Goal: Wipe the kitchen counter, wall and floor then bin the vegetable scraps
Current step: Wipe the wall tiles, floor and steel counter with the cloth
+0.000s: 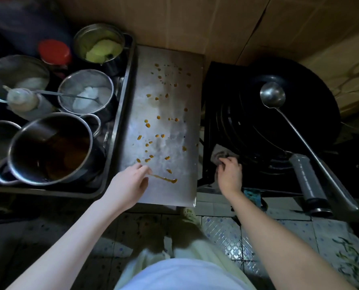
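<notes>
A steel counter (174, 105) lies in the middle, dotted with several orange-brown sauce drops and a smear (166, 180) near its front edge. My left hand (130, 183) hovers over the front left of the counter, fingers relaxed and empty, its fingertips at the smear's left end. My right hand (230, 174) reaches over the stove's front left corner and pinches a grey cloth (219, 154) lying there. A cardboard-covered wall (195, 19) stands behind. The tiled floor (226, 237) shows below.
A metal tray (124, 105) at the left holds several steel pots, a red-lidded jar (54, 51) and a squeeze bottle (25, 101). On the black stove sits a wok (300, 114) with a steel ladle (272, 95) in it, handles jutting toward the front right.
</notes>
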The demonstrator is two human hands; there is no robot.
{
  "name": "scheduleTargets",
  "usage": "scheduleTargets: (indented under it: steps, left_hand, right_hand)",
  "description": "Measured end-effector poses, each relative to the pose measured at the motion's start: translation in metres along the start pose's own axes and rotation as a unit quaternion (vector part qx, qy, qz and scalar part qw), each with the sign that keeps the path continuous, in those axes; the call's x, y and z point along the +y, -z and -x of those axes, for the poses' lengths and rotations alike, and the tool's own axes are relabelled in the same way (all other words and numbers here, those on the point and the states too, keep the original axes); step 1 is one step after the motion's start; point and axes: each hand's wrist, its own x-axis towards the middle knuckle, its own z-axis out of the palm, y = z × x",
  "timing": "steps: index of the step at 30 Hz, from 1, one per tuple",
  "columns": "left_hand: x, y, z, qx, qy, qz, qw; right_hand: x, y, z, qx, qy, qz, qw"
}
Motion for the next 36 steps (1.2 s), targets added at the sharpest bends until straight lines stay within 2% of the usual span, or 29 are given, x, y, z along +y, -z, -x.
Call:
scheduleTargets:
  steps: [7, 11, 19, 22, 27, 36]
  left_hand:
    - [-0.009, 0.001, 0.003, 0.004, 0.014, 0.001, 1.0]
    - [-0.004, 0.011, -0.015, 0.037, -0.002, 0.009, 0.999]
    - [0.011, 0.037, -0.051, 0.082, 0.0, 0.005, 0.997]
    - [0.015, 0.044, -0.062, 0.095, 0.004, 0.003, 0.995]
    - [0.022, 0.053, -0.083, 0.117, 0.003, 0.018, 0.993]
    - [0.021, 0.07, -0.135, 0.168, 0.018, 0.026, 0.985]
  right_hand:
    - [-0.002, -0.011, 0.023, -0.029, 0.052, 0.053, 0.997]
    - [-0.002, -0.013, 0.03, -0.056, 0.077, 0.06, 0.994]
    - [-0.016, -0.006, -0.007, -0.071, 0.082, 0.065, 0.992]
    - [-0.027, -0.004, -0.022, -0.058, 0.08, 0.019, 0.995]
    - [-0.057, 0.003, -0.05, 0.011, 0.01, -0.11, 0.994]
    - [-0.116, 0.012, -0.141, 0.064, 0.028, -0.161, 0.984]
